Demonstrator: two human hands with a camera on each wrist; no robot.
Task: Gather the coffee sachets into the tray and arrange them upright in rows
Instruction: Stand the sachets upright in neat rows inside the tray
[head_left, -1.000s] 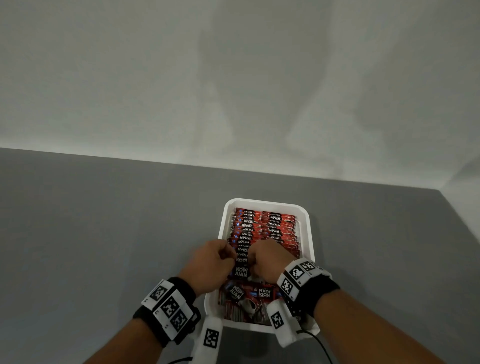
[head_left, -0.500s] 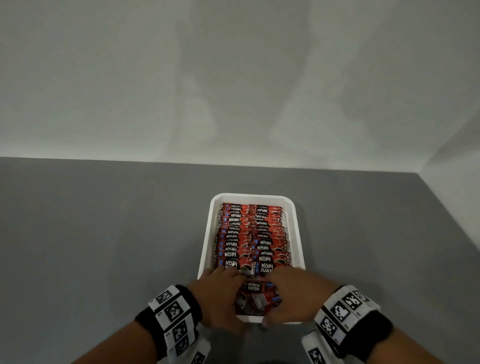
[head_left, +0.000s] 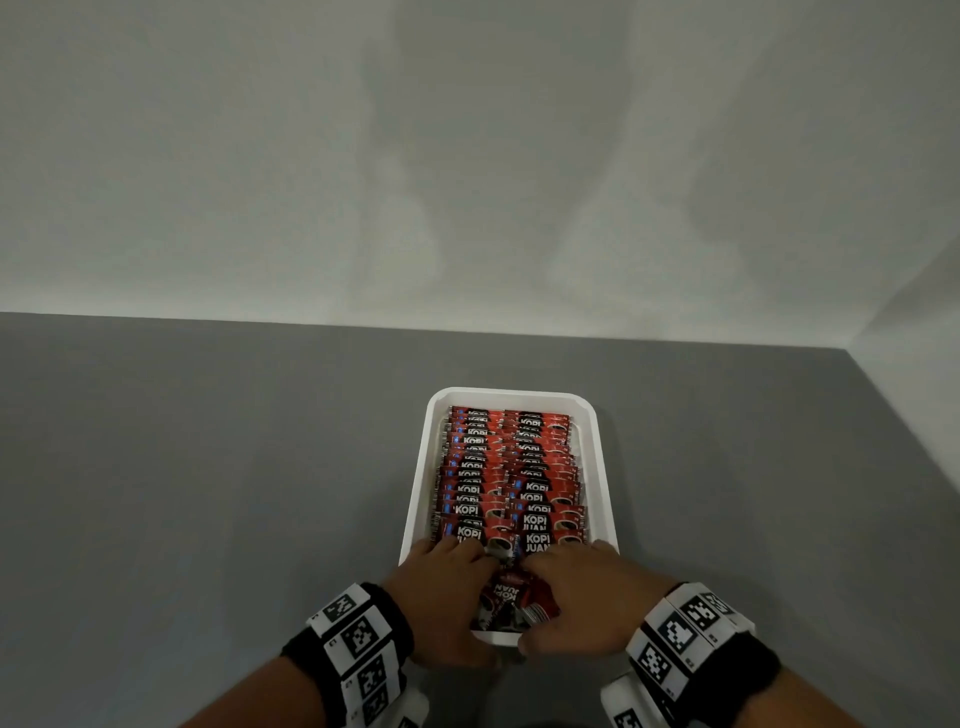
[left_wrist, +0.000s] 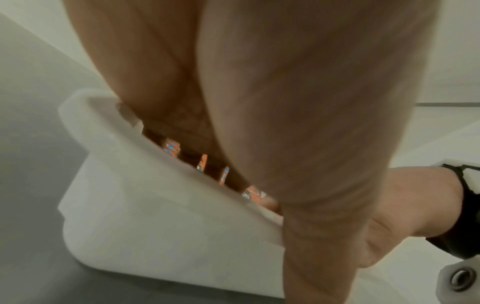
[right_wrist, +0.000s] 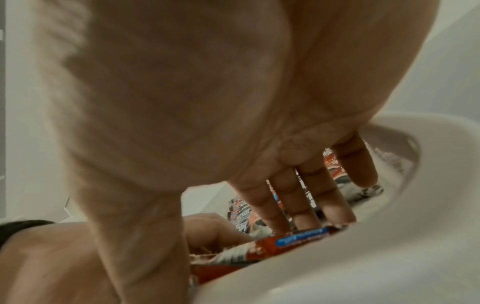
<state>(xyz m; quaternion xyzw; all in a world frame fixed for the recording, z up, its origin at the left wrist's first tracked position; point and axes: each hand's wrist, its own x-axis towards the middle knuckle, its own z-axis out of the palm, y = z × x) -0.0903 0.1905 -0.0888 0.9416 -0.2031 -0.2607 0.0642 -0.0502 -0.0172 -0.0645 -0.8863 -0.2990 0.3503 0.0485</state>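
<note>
Both hands reach into the near end of the white tray (head_left: 605, 467) on the grey desk (head_left: 208, 493). The left hand (head_left: 441, 587) and right hand (head_left: 582, 592) press straight fingers (right_wrist: 275, 203) against the standing sachets (head_left: 511, 478), holding none. Loose sachets (head_left: 511, 603) lie between the hands.

The white tray (head_left: 602, 467) is packed with upright sachet rows (head_left: 511, 483) nearly wall to wall; only a thin gap shows along its right wall. Its near end is blocked by both hands (head_left: 452, 587) and loose sachets (head_left: 511, 603), apparently lying flat. The grey table (head_left: 208, 493) around lies open.
</note>
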